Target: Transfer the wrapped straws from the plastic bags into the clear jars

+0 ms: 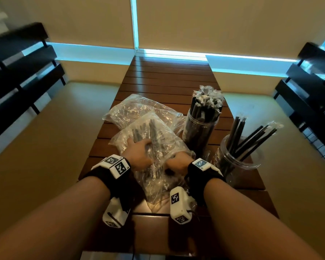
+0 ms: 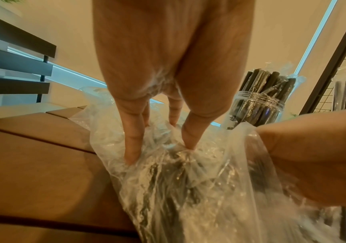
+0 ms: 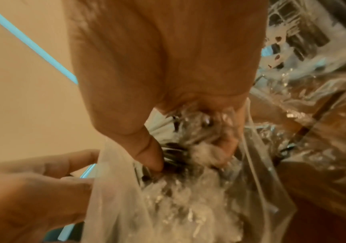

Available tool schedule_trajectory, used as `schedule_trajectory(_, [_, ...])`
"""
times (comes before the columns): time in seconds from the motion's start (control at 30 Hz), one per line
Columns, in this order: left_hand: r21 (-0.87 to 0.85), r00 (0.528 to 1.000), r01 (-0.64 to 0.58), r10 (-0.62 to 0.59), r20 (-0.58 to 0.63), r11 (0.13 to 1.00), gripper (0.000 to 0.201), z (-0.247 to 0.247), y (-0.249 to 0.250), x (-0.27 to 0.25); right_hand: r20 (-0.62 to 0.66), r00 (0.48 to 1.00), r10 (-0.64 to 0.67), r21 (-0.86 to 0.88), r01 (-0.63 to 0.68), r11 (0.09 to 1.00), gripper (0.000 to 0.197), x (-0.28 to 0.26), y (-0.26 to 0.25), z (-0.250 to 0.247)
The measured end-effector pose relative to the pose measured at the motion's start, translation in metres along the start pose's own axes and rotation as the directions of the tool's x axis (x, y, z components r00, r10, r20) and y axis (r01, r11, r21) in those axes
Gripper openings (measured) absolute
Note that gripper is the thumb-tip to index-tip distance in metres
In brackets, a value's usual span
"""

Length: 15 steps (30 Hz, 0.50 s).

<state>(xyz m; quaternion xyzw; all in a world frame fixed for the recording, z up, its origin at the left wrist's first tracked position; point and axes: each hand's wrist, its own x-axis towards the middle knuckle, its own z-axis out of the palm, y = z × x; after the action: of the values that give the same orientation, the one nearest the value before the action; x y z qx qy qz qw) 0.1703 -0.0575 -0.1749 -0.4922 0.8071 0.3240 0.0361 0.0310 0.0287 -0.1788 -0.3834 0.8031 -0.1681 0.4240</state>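
On the slatted wooden worktop (image 1: pixel 169 76) lie two clear plastic bags. The near bag (image 1: pixel 158 156) holds dark wrapped straws (image 1: pixel 144 130) and is in front of the person; the far bag (image 1: pixel 139 107) lies behind it, partly under it.

The left hand (image 1: pixel 139 152) rests on top of the near bag. In the left wrist view its fingers (image 2: pixel 133 139) are almost straight and they press down through the plastic onto the straws; they do not close around anything.

The right hand (image 1: pixel 178 163) is at the near bag's right edge, and its fingers are inside the plastic. In the right wrist view the thumb (image 3: pixel 147 148) and the curled fingers pinch a few dark straws together with crumpled wrapping, so this hand grips straws inside the bag.

To the right of the bags stand two clear jars. The tall jar (image 1: pixel 199 132) is packed full with upright wrapped straws, and their wrapper ends stick out at the top. The wide jar (image 1: pixel 238 158), nearer to the right hand, has only some straws (image 1: pixel 251 139), which lean toward the right over its rim.

Dark slatted benches (image 1: pixel 21 72) stand on both sides of the worktop.
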Motion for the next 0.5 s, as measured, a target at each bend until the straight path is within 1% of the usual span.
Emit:
schedule_trajectory(0.07, [0.003,1.0,-0.005,0.005,0.002,1.0,0.074,0.0,0.0,-0.001,-0.003,1.0,-0.001,0.016,0.001,1.0,0.017,-0.001,-0.003,0.001])
schedule_trajectory(0.23, [0.014,1.0,0.01,-0.01,0.012,1.0,0.079,-0.002,0.003,-0.002,-0.02,1.0,-0.014,-0.128,0.012,0.992,0.017,-0.006,-0.01,-0.001])
schedule_trajectory(0.37, [0.026,1.0,0.029,-0.029,0.01,0.999,0.079,-0.001,0.001,-0.001,-0.066,0.998,-0.019,-0.182,0.007,0.983,0.026,-0.012,-0.011,-0.009])
schedule_trajectory(0.4, [0.031,0.999,0.032,-0.032,0.008,0.999,0.079,0.0,0.001,0.0,-0.074,0.997,-0.033,-0.187,0.019,0.982,0.025,-0.015,-0.01,-0.011])
schedule_trajectory(0.47, [0.053,0.999,0.043,-0.044,0.009,0.998,0.079,0.001,0.003,0.002,-0.082,0.995,-0.062,-0.218,0.042,0.975,0.016,-0.019,-0.01,-0.013])
schedule_trajectory(0.5, [0.074,0.999,0.049,-0.049,0.008,0.996,0.077,0.001,0.005,0.003,-0.095,0.993,-0.074,-0.243,0.049,0.969,0.021,-0.019,-0.01,-0.014])
